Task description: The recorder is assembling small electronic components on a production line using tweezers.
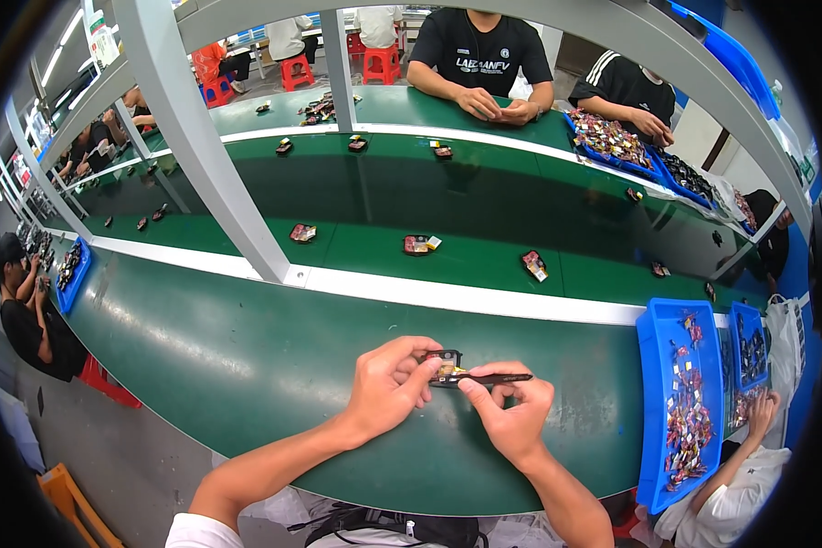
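Note:
Over the green table my left hand is closed on a small black plastic casing, pinching it between thumb and fingers. Inside the casing a small component with yellow and reddish parts shows, partly hidden by my fingers. My right hand grips slim black tweezers between thumb and fingers. Their tip end lies at the casing's lower right edge; the exact contact point is too small to make out. Both hands are close together, just above the tabletop.
To the right stands a blue tray of small colourful components, beside a smaller blue tray of black parts. Casing assemblies lie along the conveyor belt ahead. A grey metal post rises front left. Co-workers sit opposite and at both sides.

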`<state>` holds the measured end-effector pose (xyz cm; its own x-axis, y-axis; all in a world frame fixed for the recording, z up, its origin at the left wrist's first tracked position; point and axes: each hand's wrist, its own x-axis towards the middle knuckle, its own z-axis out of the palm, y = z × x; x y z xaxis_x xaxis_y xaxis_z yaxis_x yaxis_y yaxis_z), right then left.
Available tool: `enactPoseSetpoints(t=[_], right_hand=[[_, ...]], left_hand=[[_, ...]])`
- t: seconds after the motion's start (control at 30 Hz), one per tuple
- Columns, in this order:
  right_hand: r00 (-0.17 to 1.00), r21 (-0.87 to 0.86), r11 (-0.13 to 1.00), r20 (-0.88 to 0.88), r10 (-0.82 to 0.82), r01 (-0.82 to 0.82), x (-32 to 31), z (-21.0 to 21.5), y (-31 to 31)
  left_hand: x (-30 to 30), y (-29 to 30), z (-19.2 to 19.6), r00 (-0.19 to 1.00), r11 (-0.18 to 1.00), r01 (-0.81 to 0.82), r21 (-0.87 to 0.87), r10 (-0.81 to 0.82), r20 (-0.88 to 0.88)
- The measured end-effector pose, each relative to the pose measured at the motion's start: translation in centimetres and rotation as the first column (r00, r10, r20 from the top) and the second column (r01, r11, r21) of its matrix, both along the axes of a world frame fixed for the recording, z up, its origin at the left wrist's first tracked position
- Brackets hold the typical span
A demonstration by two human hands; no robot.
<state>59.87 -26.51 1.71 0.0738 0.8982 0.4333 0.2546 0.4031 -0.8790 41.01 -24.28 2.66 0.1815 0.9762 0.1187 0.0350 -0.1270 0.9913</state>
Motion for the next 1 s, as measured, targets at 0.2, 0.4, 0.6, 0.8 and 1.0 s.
enactPoseSetpoints(t=[0.2, 0.4, 0.6, 0.8, 1.0], right_hand=[[0.936, -0.250, 0.952, -0.341, 0.083, -0.175, 0.5, 0.9, 0.2], [0.911, -0.282, 0.940, -0.407, 0.063, -0.191, 0.4, 0.8, 0.4], [0.949, -0.261, 0.950, -0.305, 0.085, -0.170, 0.6, 1.0, 0.3], [0.946, -0.159, 0.977, -0.312, 0.089, -0.145, 0.5, 0.8, 0.1], [0.999, 0.068, 0.998, -0.045, 0.013, -0.010, 0.2, 0.6, 0.0]], left_hand=[[-0.1, 0.0, -0.1, 0.999, 0.998, 0.034, 0.057, -0.035, 0.012], [-0.1, -0.1, -0.2, 0.999, 0.996, 0.042, 0.084, -0.043, 0.008], [-0.3, 0.3, -0.5, 0.976, 0.988, 0.115, -0.103, -0.093, 0.199], [-0.7, 0.9, -0.6, 0.929, 0.945, 0.244, -0.216, -0.164, 0.333], [-1.0, 1.1, -0.6, 0.926, 0.939, 0.259, -0.228, -0.174, 0.336]])
